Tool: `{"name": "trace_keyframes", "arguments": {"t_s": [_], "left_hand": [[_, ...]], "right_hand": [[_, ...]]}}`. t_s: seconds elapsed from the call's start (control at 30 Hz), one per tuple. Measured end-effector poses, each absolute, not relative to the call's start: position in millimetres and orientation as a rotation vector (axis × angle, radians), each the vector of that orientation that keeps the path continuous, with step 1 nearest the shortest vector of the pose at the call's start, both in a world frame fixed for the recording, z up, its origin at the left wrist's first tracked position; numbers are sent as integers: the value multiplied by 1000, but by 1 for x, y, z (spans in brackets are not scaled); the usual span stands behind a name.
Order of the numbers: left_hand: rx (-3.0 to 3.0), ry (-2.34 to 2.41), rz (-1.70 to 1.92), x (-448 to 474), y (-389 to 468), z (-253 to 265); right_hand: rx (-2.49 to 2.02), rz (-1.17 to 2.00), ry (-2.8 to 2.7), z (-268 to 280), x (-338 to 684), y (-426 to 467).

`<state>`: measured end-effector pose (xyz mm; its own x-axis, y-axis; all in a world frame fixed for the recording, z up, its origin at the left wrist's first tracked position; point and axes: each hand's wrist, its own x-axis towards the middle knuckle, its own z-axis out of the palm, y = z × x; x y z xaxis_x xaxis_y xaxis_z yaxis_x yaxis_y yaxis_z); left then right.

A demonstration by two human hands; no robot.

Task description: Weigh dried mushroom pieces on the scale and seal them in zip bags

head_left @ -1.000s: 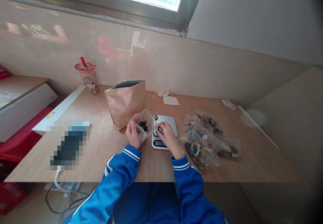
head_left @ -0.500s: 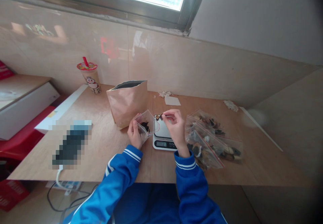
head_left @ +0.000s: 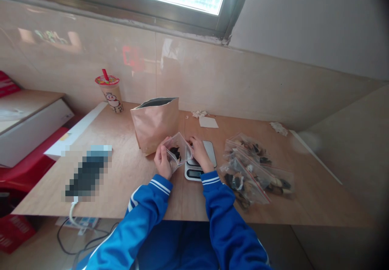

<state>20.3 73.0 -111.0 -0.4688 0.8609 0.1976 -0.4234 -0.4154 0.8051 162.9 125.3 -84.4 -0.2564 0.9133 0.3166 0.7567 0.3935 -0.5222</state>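
My left hand (head_left: 163,159) is closed around a clear plastic bag (head_left: 184,143), its mouth spread open and tilted to the right. Dark, curled dried pieces (head_left: 175,153) lie inside the bag. Just right of the bag's mouth, my right hand (head_left: 200,153) reaches over a white kitchen scale (head_left: 209,149). Its fingertips are pinched at a small dark brown dried piece (head_left: 190,142), partly hidden by the bag and the fingers. The scale's display (head_left: 194,174) is lit, and the right wrist covers part of its panel.
A brown paper pouch (head_left: 156,126) stands open behind my left hand. Several zip bags of dried pieces (head_left: 258,170) lie right of the scale. A drink cup (head_left: 112,95), a blurred phone-like object (head_left: 88,172) with cable, a white card (head_left: 208,122) and crumpled tissue (head_left: 278,128) are on the table.
My right hand has moved left and slightly down from above the scale to beside the bag's mouth. More of the scale's plate shows on its right. My left hand keeps holding the bag.
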Motion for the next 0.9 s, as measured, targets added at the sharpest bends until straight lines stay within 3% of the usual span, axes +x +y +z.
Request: {"name": "trace_keyframes", "arguments": {"t_s": [0.2,0.4,0.6,0.77,0.9], "left_hand": [[744,888,1945,21,73,-110],[697,902,1924,21,73,-108],[695,855,1949,21,74,-109],[654,861,1997,22,73,-102],[614,879,2023,20,73,-96]], "right_hand": [[-1380,442,-1858,-82,166,124],[-1131,655,-1347,-38,160,106],[-1010,901,-1545,-3,149,80],[-1194,688,-1529,-16,158,65],[-1307,757,-1436,-37,155,41]]}}
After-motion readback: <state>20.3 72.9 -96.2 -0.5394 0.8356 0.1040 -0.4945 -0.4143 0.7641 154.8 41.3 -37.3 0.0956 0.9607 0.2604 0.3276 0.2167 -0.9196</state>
